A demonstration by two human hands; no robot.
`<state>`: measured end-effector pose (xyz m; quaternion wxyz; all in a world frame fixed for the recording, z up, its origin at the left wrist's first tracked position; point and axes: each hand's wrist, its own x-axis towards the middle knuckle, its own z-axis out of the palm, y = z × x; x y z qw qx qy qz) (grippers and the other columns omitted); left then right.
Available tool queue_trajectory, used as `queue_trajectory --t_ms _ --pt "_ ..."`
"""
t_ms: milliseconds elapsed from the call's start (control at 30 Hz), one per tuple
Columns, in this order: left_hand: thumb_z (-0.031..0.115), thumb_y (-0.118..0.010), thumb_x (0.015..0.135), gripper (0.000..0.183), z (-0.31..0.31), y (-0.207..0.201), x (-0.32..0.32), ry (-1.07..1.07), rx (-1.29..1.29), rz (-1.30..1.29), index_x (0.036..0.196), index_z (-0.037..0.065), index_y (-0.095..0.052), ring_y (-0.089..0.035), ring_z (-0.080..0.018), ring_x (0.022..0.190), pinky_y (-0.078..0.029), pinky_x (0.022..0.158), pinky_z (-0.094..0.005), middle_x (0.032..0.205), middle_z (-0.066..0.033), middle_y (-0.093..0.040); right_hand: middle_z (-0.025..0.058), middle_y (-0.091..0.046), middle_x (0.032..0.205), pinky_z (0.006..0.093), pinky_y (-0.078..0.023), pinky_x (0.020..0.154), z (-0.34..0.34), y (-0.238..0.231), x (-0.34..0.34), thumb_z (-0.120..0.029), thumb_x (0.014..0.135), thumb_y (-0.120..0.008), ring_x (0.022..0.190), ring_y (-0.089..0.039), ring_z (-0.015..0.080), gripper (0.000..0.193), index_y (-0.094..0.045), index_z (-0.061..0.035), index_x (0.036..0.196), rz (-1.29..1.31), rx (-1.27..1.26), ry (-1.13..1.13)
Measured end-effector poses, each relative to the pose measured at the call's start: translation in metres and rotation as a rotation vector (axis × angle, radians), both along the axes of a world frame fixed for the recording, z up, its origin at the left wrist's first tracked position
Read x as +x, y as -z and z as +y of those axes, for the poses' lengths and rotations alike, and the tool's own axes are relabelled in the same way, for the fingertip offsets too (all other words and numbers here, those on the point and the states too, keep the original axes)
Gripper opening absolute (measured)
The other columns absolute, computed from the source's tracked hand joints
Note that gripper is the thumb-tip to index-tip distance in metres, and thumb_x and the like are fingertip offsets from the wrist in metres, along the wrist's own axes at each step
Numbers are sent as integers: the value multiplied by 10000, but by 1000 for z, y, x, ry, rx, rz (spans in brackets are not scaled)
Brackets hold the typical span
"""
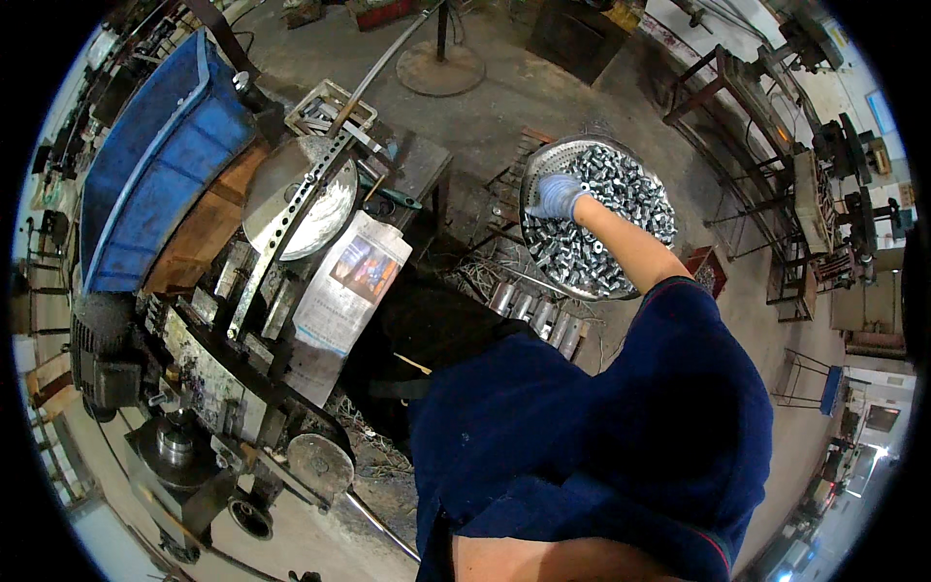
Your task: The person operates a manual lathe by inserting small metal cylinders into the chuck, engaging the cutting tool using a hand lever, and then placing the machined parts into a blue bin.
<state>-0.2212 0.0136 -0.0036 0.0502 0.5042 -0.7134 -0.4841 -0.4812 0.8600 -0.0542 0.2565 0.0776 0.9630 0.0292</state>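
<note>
We've got our gloved R hand [557, 197] at the metal pcs [621, 184], L side of the basin [555, 157], grip unclear, can't tell.

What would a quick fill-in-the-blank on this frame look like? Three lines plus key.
1. The right hand is not bare but ____.
2. The basin holding the small metal parts is ____ in shape.
3. The large bin at the picture's left is ____ in colour.

Missing words: gloved; round; blue.
</note>
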Motion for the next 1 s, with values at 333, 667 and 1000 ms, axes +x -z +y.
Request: queue_trajectory --t_ms 333,667,1000 --pt "351 -607 856 375 11 12 -42 59 0 4 953 -8 -562 -498 -227 777 -426 718 -332 872 -134 -530 170 -650 989 409 -490 803 1 7 -9 -478 714 -592 921 -631 315 502 -683 -43 948 -72 -52 -22" --pt "359 -621 842 350 30 27 -97 144 -15 10 899 18 -570 -491 -194 694 -426 657 -317 790 -98 -528 173 -654 899 367 -506 784 24 -6 17 -392 866 -526 808 -633 300 414 -637 -29 1032 427 -1072 498" --pt "368 -636 829 330 30 27 -104 136 -37 47 845 44 -577 -484 -161 610 -426 596 -301 707 -62 -525 63 -643 710 307 -485 621 -48 -81 -23 -404 858 -605 656 -575 123 418 -682 0 784 535 -1624 331"
